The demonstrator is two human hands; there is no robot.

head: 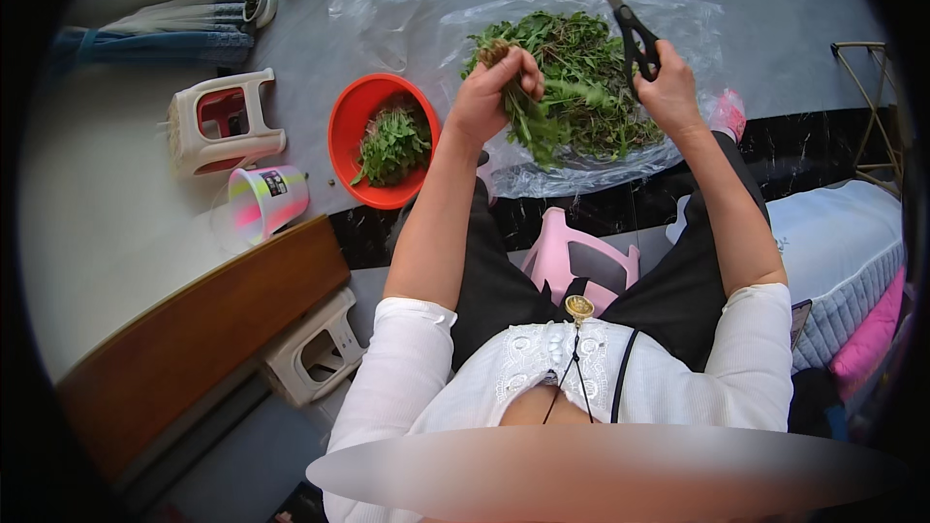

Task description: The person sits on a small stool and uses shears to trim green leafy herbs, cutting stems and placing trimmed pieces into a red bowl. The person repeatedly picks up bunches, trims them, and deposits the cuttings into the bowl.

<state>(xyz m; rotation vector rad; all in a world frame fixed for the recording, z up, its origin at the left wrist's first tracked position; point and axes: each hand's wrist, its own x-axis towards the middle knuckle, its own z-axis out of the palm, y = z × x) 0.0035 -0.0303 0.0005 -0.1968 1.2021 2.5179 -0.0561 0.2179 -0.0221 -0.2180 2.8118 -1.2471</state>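
My left hand [501,87] grips a bunch of leafy greens [538,127], its cut-looking stem ends [494,51] poking up past the thumb and its leaves hanging down. In my right hand [672,87] is a pair of black-handled scissors [632,29], pointing up and away, apart from the bunch. Below both hands a heap of loose greens [581,43] lies on a clear plastic sheet [676,14] on the floor. To the left stands a red plastic basin [341,138] with a smaller pile of greens [396,142] in it.
A pink plastic stool [556,247] stands between my legs. At left are a beige stool [272,138], a white-and-pink bucket [283,200] and a wooden board [218,327]. Another clear plastic bag [370,0] lies beyond the basin. Light-blue bedding [835,232] sits at right, near a metal-legged stand [868,116].
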